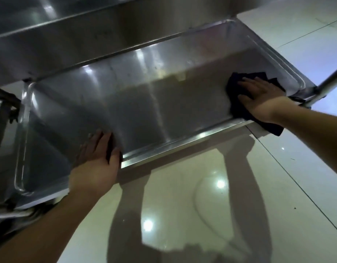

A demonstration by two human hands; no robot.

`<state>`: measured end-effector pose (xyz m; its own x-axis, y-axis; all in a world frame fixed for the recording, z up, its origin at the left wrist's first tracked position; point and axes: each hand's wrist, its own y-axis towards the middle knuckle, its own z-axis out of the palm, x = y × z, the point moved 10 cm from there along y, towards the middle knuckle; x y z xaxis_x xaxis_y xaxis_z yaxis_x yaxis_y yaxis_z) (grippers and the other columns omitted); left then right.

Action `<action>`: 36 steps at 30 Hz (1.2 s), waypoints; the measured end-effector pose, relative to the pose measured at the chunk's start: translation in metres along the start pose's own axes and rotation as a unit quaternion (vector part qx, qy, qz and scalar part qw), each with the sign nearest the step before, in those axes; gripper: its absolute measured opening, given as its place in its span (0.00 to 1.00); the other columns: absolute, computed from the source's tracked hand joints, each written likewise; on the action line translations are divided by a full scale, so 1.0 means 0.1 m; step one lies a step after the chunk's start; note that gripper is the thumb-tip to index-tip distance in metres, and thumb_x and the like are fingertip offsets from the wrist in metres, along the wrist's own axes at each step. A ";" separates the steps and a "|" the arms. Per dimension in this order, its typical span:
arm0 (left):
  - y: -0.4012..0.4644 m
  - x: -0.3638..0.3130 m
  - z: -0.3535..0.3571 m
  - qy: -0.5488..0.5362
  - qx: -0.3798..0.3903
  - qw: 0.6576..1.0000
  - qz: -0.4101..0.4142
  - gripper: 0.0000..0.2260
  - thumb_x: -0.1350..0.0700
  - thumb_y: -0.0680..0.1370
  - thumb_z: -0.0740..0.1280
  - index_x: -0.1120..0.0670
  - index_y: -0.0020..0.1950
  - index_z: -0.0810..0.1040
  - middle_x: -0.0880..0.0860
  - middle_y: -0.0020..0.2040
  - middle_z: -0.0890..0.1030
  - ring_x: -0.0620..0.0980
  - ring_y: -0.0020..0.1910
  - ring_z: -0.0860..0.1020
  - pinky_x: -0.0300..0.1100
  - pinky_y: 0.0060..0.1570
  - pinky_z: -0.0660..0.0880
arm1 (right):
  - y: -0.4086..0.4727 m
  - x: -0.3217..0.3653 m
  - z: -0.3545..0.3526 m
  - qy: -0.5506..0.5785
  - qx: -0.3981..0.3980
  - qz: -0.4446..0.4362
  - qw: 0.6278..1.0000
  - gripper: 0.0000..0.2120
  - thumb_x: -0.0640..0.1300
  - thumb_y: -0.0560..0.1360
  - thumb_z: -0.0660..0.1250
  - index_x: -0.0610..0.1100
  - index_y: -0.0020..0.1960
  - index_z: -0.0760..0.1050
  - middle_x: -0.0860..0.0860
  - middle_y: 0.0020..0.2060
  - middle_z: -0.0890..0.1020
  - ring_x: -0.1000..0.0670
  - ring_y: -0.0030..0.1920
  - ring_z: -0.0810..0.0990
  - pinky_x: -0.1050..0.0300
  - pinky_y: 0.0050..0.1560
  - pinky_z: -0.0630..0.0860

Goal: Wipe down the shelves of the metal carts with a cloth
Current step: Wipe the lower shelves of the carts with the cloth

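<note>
No text, label, brand, number or sign can be read in this view; the metal surfaces show only reflections of light.

Cloth dark navy; shelf silver steel; floor glossy white tile

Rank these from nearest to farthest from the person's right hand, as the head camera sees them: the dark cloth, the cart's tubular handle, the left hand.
1. Dark cloth: directly under the right hand, pressed onto the lower shelf.
2. Tubular handle: just beyond the shelf's right corner.
3. Left hand: far across, on the shelf's front rim.
</note>
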<state>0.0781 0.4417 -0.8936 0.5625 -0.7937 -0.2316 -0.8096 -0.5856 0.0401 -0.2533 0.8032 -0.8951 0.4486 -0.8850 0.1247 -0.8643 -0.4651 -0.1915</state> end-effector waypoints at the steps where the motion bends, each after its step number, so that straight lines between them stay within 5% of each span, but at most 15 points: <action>1: 0.00 -0.01 -0.01 0.005 -0.001 1.000 0.003 0.30 0.39 0.80 0.53 0.48 0.80 0.68 0.52 0.82 0.66 0.55 0.80 0.63 0.55 0.79 0.60 | 0.07 -0.19 -0.06 0.007 -0.005 0.020 1.000 0.27 0.58 0.85 0.51 0.54 0.83 0.58 0.53 0.84 0.57 0.45 0.82 0.56 0.43 0.81 0.54; 6: 0.00 -0.09 -0.04 0.009 -0.003 1.000 0.013 0.29 0.43 0.80 0.56 0.51 0.80 0.70 0.55 0.81 0.68 0.58 0.80 0.65 0.56 0.78 0.61 | 0.22 -0.82 -0.30 0.014 -0.067 0.170 0.983 0.23 0.56 0.83 0.53 0.50 0.75 0.68 0.38 0.72 0.72 0.33 0.71 0.71 0.32 0.71 0.64; 10: -0.02 -0.13 -0.06 0.020 -0.008 1.000 0.012 0.29 0.43 0.80 0.56 0.52 0.80 0.70 0.54 0.81 0.67 0.57 0.81 0.63 0.55 0.79 0.60 | 0.37 -0.47 -0.21 0.044 -0.067 0.157 0.984 0.27 0.56 0.84 0.52 0.43 0.77 0.65 0.41 0.78 0.67 0.34 0.75 0.66 0.33 0.74 0.65; 16: -0.02 -0.16 -0.06 0.019 0.002 1.000 0.007 0.30 0.43 0.80 0.55 0.53 0.81 0.69 0.55 0.82 0.66 0.56 0.82 0.61 0.54 0.80 0.58 | 0.24 1.59 0.02 0.016 -0.071 -0.096 0.993 0.26 0.55 0.84 0.55 0.48 0.79 0.66 0.48 0.80 0.66 0.42 0.78 0.65 0.45 0.76 0.63; 19: -0.04 -0.17 -0.08 0.018 -0.004 1.000 0.009 0.31 0.43 0.80 0.54 0.54 0.80 0.70 0.55 0.81 0.67 0.57 0.81 0.62 0.54 0.80 0.58 | -0.17 2.85 0.29 0.002 -0.022 -0.317 0.948 0.26 0.58 0.82 0.55 0.53 0.79 0.67 0.54 0.80 0.66 0.46 0.79 0.64 0.47 0.78 0.60; 22: -0.04 -0.17 -0.08 0.011 -0.013 1.000 0.016 0.32 0.42 0.79 0.52 0.55 0.78 0.71 0.55 0.80 0.69 0.57 0.80 0.65 0.54 0.79 0.60 | -0.40 3.31 0.53 -0.003 0.057 -0.419 0.906 0.28 0.60 0.83 0.49 0.58 0.82 0.60 0.60 0.82 0.59 0.53 0.82 0.54 0.48 0.81 0.50; 27: -0.01 -0.10 -0.06 0.017 -0.012 1.000 0.006 0.27 0.43 0.80 0.57 0.50 0.78 0.71 0.51 0.80 0.68 0.53 0.80 0.64 0.53 0.78 0.61 | 0.35 2.46 0.09 0.017 -0.033 -0.304 0.952 0.26 0.59 0.83 0.54 0.54 0.79 0.67 0.53 0.80 0.67 0.46 0.79 0.65 0.48 0.77 0.59; 30: -0.01 -0.08 -0.04 0.018 -0.010 1.000 0.004 0.27 0.42 0.80 0.56 0.49 0.78 0.70 0.50 0.80 0.68 0.53 0.79 0.65 0.54 0.77 0.63 | 0.77 1.40 -0.28 0.035 -0.079 -0.178 0.980 0.27 0.59 0.77 0.51 0.51 0.70 0.75 0.44 0.71 0.77 0.38 0.67 0.76 0.42 0.68 0.71; 36: 0.00 -0.11 -0.03 0.021 -0.010 1.000 -0.002 0.27 0.42 0.80 0.56 0.49 0.78 0.70 0.50 0.80 0.68 0.54 0.79 0.66 0.56 0.77 0.64 | 0.82 -0.79 -0.47 0.040 -0.108 0.101 0.988 0.30 0.62 0.75 0.51 0.44 0.67 0.73 0.29 0.60 0.77 0.27 0.58 0.78 0.33 0.60 0.75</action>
<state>0.0724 0.4493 -0.8880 0.5718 -0.7978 -0.1913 -0.8047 -0.5908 0.0581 -0.3703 0.8356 -0.8750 0.2505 -0.9505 0.1838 -0.9665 -0.2564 -0.0087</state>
